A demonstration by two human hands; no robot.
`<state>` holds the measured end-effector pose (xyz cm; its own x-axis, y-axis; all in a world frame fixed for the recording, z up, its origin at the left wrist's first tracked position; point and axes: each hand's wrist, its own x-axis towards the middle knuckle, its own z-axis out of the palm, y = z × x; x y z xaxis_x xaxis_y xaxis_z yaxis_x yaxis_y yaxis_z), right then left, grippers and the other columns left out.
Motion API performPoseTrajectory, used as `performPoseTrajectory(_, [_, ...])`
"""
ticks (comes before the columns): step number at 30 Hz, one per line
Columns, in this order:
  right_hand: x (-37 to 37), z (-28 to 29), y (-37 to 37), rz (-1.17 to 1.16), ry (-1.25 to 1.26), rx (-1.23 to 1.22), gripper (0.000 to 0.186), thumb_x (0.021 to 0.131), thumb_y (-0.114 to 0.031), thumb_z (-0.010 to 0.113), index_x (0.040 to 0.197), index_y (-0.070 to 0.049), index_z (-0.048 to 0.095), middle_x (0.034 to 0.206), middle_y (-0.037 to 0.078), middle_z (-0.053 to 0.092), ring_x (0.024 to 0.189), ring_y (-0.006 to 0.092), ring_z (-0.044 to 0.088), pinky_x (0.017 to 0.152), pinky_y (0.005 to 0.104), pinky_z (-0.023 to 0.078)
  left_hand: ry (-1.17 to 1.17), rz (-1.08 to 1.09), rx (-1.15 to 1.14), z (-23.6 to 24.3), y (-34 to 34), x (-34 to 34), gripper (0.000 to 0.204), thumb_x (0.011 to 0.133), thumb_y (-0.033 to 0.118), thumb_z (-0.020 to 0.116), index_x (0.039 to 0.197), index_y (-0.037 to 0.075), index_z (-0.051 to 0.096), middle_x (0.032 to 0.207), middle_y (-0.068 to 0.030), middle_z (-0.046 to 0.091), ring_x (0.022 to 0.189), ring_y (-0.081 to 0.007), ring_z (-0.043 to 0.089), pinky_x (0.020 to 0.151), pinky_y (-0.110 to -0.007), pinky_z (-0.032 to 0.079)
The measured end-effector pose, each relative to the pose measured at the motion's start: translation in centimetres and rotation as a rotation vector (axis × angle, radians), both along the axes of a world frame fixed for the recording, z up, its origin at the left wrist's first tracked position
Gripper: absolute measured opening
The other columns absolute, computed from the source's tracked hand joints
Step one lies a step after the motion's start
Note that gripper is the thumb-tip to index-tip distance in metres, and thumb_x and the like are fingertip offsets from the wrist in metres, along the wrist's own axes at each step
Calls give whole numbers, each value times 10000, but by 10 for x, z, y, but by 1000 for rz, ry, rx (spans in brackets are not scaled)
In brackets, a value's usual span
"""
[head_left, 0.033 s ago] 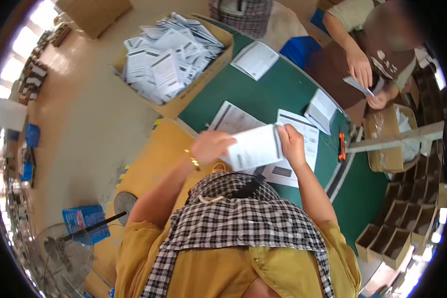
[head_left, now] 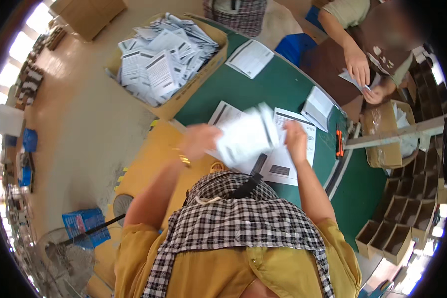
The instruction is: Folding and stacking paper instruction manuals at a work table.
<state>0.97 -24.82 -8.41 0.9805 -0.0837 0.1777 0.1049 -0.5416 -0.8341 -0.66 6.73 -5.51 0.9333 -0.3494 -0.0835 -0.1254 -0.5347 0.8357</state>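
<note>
My left hand (head_left: 201, 141), blurred by motion, grips the left edge of a folded white leaflet (head_left: 248, 136), which is smeared too and tilted above the table. Just past the leaflet's right edge, my right hand (head_left: 296, 141) has its fingers curled together, and no paper shows in them. Below both hands, printed sheets lie on the green table (head_left: 198, 102): one sheet (head_left: 226, 113) partly under the leaflet, another sheet (head_left: 303, 128) beneath my right hand. A folded leaflet (head_left: 318, 108) rests beyond that hand, and a second folded leaflet (head_left: 251, 58) sits farther off.
A cardboard box (head_left: 193, 82) heaped with folded leaflets stands at the table's far left. An orange-and-black cutter (head_left: 339, 141) lies by the metal rail (head_left: 397, 137). Across the table a co-worker's hands (head_left: 357, 67) handle paper. Small cardboard bins (head_left: 397, 243) line the right; a fan (head_left: 67, 253) stands left.
My left hand has shifted slightly left and tipped the leaflet. My right hand has come off the leaflet's right edge, leaving a gap. The whole view has shifted a little.
</note>
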Motion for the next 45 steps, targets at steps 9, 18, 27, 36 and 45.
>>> performPoseTrajectory(9, [7,-108,-26,15,219,-546,514,769,-273,687,1199,-35,537,1015,200,617,962,328,601,871,396,477,-14,492,32,15,90,29,348,919,298,558,1149,40,599,775,-10,609,629,-81,523,574,-239,451])
performPoseTrajectory(18, [39,-115,-7,160,601,-152,393,793,-225,656,1102,-23,522,854,127,642,689,272,615,581,377,501,149,55,30,-92,-53,-57,345,875,316,621,1136,91,626,1075,-122,619,863,-241,621,824,-317,486])
performPoseTrajectory(27, [6,-54,41,-32,723,843,328,866,-263,603,1050,-23,477,877,79,584,671,153,580,433,247,449,-83,62,404,-68,-104,-56,878,764,458,659,1396,-21,282,1266,-257,502,1114,-391,541,928,-429,444])
performPoseTrajectory(36, [-26,-45,14,236,696,725,607,945,-435,500,1369,-23,365,1224,125,534,1143,203,505,973,359,402,618,395,-743,-42,-59,-36,418,869,118,520,1247,-55,473,1164,-144,588,1056,-250,585,887,-367,479])
performPoseTrajectory(45, [-28,0,45,236,523,1021,133,903,-106,590,999,-16,612,850,-5,628,759,60,537,720,216,430,663,363,-955,-29,-45,-53,412,909,138,545,1275,-30,455,1199,-120,568,1064,-210,571,907,-355,471])
